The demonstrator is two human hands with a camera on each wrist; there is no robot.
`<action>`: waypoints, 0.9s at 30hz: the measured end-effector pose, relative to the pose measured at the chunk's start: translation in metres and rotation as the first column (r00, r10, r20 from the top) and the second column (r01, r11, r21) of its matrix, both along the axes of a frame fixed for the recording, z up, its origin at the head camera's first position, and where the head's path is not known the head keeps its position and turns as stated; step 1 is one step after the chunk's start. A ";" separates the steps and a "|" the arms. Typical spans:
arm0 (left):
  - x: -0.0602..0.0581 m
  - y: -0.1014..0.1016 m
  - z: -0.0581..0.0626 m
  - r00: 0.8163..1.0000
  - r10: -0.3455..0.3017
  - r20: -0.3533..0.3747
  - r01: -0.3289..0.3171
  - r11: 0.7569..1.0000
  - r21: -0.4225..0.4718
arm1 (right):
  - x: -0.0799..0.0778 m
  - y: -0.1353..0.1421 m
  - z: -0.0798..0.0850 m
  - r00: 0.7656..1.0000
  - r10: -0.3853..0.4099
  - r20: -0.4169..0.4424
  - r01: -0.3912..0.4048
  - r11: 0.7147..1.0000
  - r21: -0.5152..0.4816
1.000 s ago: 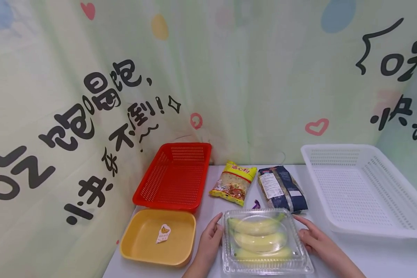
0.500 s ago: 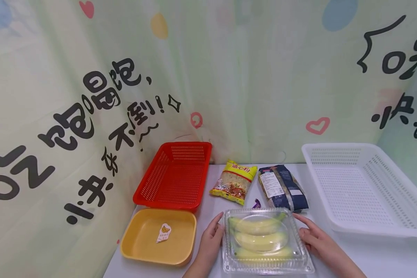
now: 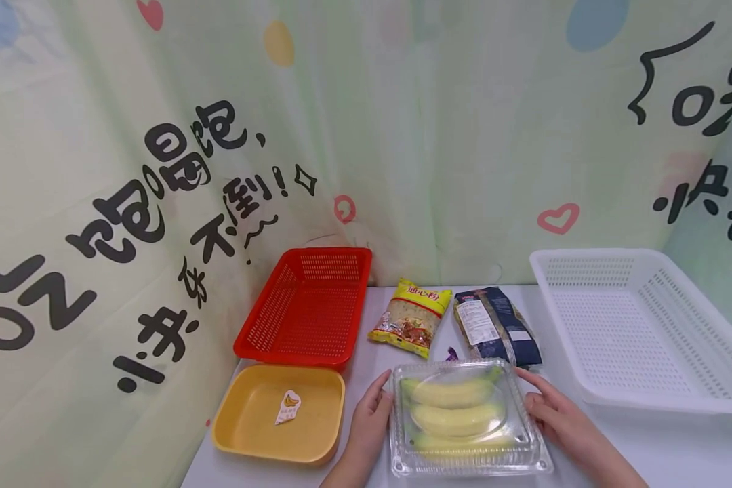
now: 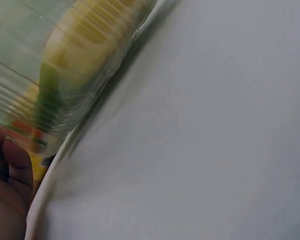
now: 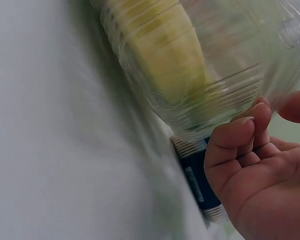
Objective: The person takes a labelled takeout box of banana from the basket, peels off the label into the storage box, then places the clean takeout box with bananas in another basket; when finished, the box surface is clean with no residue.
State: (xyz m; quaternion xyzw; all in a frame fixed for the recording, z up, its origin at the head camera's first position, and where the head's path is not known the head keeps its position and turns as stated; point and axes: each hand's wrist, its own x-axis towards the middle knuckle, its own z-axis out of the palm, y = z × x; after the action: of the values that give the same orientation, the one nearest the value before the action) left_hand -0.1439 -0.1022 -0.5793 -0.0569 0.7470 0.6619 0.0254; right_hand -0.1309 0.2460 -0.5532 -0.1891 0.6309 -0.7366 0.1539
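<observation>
A clear plastic clamshell box (image 3: pixel 460 468) with several bananas (image 3: pixel 457 420) inside is at the front of the table in the head view, its lid down. My left hand (image 3: pixel 369 420) holds its left side and my right hand (image 3: pixel 558 420) its right side. In the left wrist view, curled fingertips (image 4: pixel 15 152) meet the ribbed wall near a banana's green end. The right wrist view shows curled fingers (image 5: pixel 232 135) under the rim, with the thumb (image 5: pixel 296 106) by the wall. The box's underside is hidden in the head view.
Left of the box stands a yellow tub (image 3: pixel 253 413) with a banana label, and behind it a red basket (image 3: pixel 305 325). Behind the box lie a yellow food bag (image 3: pixel 411 322), a dark blue bag (image 3: pixel 500 329) and a small purple scrap (image 3: pixel 452 354). A white basket (image 3: pixel 616 339) stands right.
The box and both hands have shifted very slightly up in the head view, its far edge covering more of the purple scrap. The hands keep their places on its sides.
</observation>
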 end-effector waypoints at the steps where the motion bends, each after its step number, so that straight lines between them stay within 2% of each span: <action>1: 0.001 0.000 0.002 1.000 0.008 -0.002 -0.008 1.000 0.001 | -0.001 -0.001 0.003 1.000 -0.016 -0.023 0.016 1.000 0.015; 7: 0.006 0.003 0.024 0.998 0.057 -0.024 -0.056 0.998 0.032 | -0.005 -0.008 0.027 0.993 -0.095 -0.067 0.100 0.993 0.068; 10: 0.011 0.001 0.041 0.998 0.068 -0.011 -0.067 0.995 0.068 | -0.008 -0.011 0.041 0.992 -0.120 -0.031 0.122 0.986 0.112; 13: 0.014 -0.004 0.059 0.999 0.052 -0.006 -0.050 0.988 0.148 | -0.015 -0.017 0.055 0.989 -0.147 -0.003 0.146 0.977 0.156; 17: 0.010 -0.015 0.075 1.000 0.006 -0.021 0.000 0.964 0.266 | -0.027 -0.029 0.072 0.975 -0.222 -0.019 0.220 0.945 0.243; 20: 0.007 -0.024 0.086 1.000 -0.011 -0.028 0.020 0.945 0.326 | -0.038 -0.040 0.083 0.967 -0.254 -0.008 0.244 0.918 0.313; 23: 0.002 -0.033 0.095 1.000 -0.009 -0.030 0.019 0.934 0.357 | -0.052 -0.051 0.094 0.966 -0.257 0.029 0.234 0.916 0.327; 27: -0.007 -0.048 0.107 0.999 0.007 -0.038 0.007 0.933 0.360 | -0.075 -0.066 0.104 0.966 -0.250 0.064 0.218 0.923 0.317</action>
State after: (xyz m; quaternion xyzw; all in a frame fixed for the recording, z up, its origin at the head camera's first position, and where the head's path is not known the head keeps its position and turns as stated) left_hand -0.1506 -0.1502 -0.4726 -0.0383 0.6135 0.7885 0.0209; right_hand -0.2061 0.1798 -0.4490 -0.0480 0.7472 -0.6511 0.1247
